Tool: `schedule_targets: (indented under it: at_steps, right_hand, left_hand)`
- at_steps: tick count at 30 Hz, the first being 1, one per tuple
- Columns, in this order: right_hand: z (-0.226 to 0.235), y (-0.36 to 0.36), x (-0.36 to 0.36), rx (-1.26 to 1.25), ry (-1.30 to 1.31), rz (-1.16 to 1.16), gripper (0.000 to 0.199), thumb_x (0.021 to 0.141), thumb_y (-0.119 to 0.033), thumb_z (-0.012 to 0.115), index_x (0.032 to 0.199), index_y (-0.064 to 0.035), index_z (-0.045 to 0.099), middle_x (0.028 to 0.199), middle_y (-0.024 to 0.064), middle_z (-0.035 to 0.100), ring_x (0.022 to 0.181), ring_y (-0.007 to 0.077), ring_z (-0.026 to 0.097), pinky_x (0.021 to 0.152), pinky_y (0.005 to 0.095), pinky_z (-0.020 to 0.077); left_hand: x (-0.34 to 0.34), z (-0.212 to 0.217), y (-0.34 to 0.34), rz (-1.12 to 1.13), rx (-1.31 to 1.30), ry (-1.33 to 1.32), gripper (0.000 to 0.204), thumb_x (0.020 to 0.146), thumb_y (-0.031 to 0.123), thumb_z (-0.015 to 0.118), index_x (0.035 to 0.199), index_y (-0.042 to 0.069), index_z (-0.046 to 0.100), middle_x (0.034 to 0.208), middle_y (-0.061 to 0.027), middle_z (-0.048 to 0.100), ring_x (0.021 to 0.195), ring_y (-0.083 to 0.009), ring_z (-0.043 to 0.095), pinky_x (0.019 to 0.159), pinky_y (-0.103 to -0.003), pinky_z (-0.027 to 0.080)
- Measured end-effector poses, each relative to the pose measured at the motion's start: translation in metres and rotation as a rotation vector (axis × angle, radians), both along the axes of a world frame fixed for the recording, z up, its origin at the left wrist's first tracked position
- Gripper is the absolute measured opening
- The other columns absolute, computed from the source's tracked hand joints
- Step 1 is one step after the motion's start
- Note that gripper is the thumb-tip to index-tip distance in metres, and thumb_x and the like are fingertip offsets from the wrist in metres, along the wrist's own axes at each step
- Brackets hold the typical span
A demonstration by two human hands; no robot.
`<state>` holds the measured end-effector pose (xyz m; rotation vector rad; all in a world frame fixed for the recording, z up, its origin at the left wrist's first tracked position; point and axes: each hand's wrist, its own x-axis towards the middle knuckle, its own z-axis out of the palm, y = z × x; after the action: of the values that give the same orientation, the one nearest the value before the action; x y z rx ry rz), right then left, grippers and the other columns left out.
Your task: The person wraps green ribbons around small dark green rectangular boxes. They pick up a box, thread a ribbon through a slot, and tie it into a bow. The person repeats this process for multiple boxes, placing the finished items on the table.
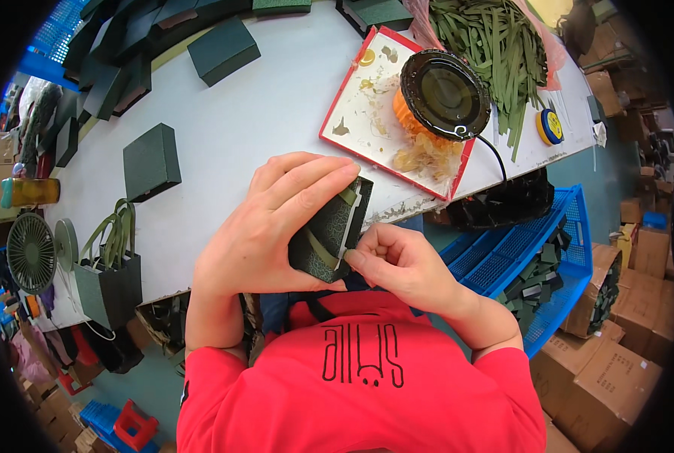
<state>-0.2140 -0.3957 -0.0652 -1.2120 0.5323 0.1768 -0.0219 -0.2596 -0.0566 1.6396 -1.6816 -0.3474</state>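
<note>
My left hand (pixel 265 226) grips a small dark green box piece (pixel 329 230) with a patterned inside, holding it tilted at the table's near edge. A green ribbon strip (pixel 323 248) runs across the piece. My right hand (pixel 397 260) pinches the piece's lower right edge, with thumb and fingertips on the ribbon end. Both hands are just above my red shirt.
A red-rimmed white tray (pixel 352 113) carries a round black-lidded glue pot (pixel 443 94) with a cord. Green ribbon strips (pixel 495 45) are piled behind it. Dark green boxes (pixel 152 161) lie on the white table (pixel 261 113). A blue crate (pixel 533 257) and cardboard cartons (pixel 609 377) stand at right.
</note>
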Motion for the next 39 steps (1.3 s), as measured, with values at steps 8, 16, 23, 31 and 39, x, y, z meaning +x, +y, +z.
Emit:
schedule_targets:
  at_steps: [8,16,23,31,39]
  right_hand:
    - [-0.005,-0.003,0.002,-0.092,0.015,0.048,0.025,0.096,-0.02,0.068,0.086,0.0004,0.059,0.075,-0.0018,0.058,0.069,0.0035,0.048,0.06,0.0243,0.0409]
    - [-0.014,-0.007,0.006,-0.3,0.072,0.202,0.027,0.093,-0.021,0.065,0.084,0.0042,0.06,0.07,0.0054,0.061,0.064,0.0103,0.053,0.06,0.0304,0.0455]
    - [-0.005,-0.018,0.012,-0.095,0.081,0.251,0.025,0.1,-0.02,0.058,0.092,0.0037,0.063,0.077,0.006,0.066,0.066,0.0113,0.063,0.061,0.0266,0.0502]
    - [-0.015,-0.02,0.0,-0.357,-0.253,-0.212,0.025,0.107,-0.016,0.051,0.109,0.003,0.066,0.101,0.0093,0.069,0.087,0.0109,0.066,0.078,0.028,0.0551]
    - [-0.009,-0.003,-0.016,-0.581,-0.381,-0.368,0.016,0.089,0.0,0.073,0.104,-0.0009,0.066,0.1,0.0087,0.069,0.072,0.0121,0.058,0.069,0.0248,0.0466]
  left_hand:
    - [-0.002,0.001,-0.001,-0.008,0.0,-0.006,0.101,0.053,0.033,0.092,0.141,0.002,0.054,0.139,-0.0137,0.056,0.126,-0.0365,0.051,0.105,-0.047,0.042]
    - [-0.007,0.001,-0.003,-0.046,0.051,-0.091,0.094,0.059,0.037,0.092,0.137,0.0,0.057,0.137,-0.015,0.058,0.124,-0.0369,0.052,0.106,-0.047,0.041]
    - [-0.01,-0.003,-0.003,0.015,0.023,-0.115,0.093,0.058,0.036,0.092,0.137,0.001,0.057,0.137,-0.0141,0.058,0.123,-0.0369,0.053,0.105,-0.047,0.042]
    - [-0.002,-0.005,0.004,0.122,-0.004,-0.03,0.097,0.053,0.03,0.092,0.139,0.005,0.054,0.138,-0.0102,0.057,0.124,-0.0342,0.052,0.105,-0.047,0.039]
    - [-0.002,-0.002,0.002,0.14,-0.029,-0.056,0.098,0.055,0.031,0.093,0.14,0.004,0.053,0.139,-0.0116,0.056,0.125,-0.0347,0.052,0.106,-0.047,0.04]
